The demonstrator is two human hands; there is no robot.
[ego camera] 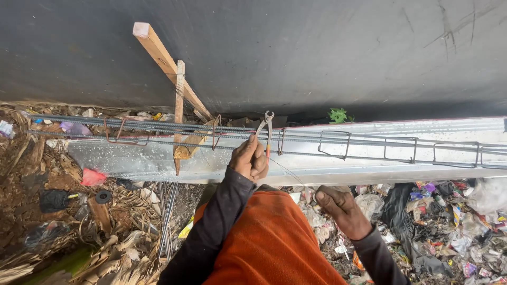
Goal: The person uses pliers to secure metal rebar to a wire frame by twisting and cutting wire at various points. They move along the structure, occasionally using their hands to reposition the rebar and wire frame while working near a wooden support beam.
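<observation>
Steel rebar cage (296, 138) runs across the middle of the frame, long bars ringed by rectangular stirrups (334, 143), lying along a pale metal channel (369, 171) under a dark wall (296, 53). My left hand (249, 158) at centre is wrapped tight around the handles of a pair of pincers (266, 129), whose jaws point up, just above the bars, near one rusty stirrup. A thin wire (288, 171) trails down to the right from that hand. My right hand (340, 210), lower right of centre, is loosely curled and holds nothing that I can make out; it hangs over the litter (449, 227) on the ground. A wooden prop (161, 58) leans against the wall at upper left. I judge the risks as these: the pincers could slip off the thin wire if my grip turns, and the loose wire end could whip or snag my sleeve (211, 232).
</observation>
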